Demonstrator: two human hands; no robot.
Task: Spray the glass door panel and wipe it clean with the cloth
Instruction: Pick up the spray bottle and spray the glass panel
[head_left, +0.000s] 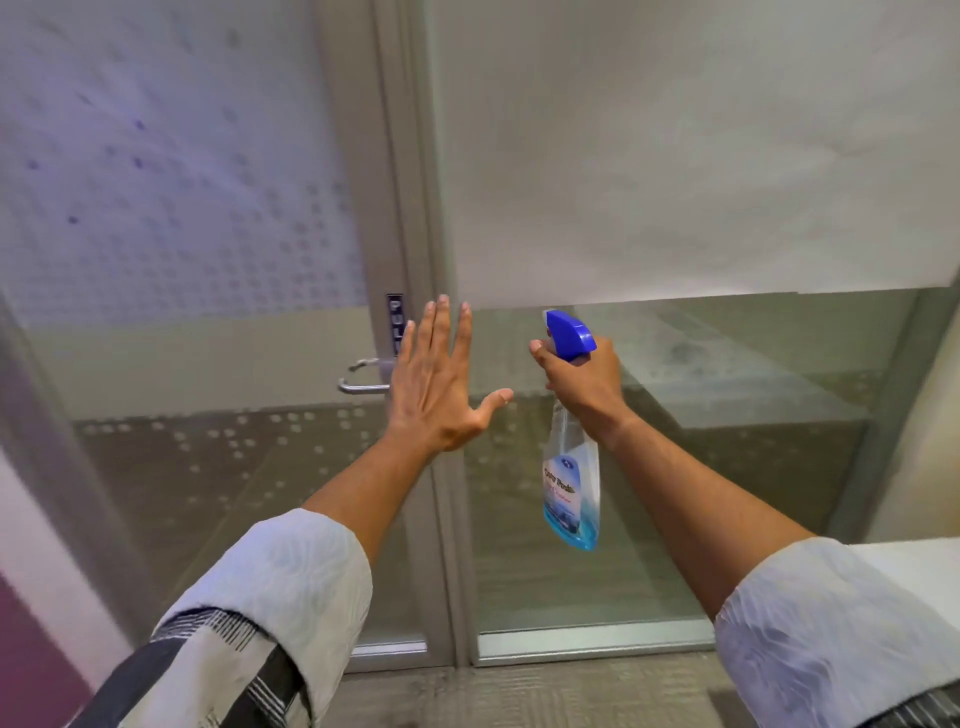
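Right hand (584, 387) wrapped around spray bottle (571, 467), left hand (436, 384) spread open, before frosted glass panel (675, 182).

Glass panel (675, 441) part frosted, part clear; spray bottle (570, 483) clear plastic, glossy blue head; handle (363, 387) brushed metal.

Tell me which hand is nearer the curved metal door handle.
Left. The open left hand is spread just right of the metal door handle. The right hand is farther right, gripping the blue-capped clear spray bottle.
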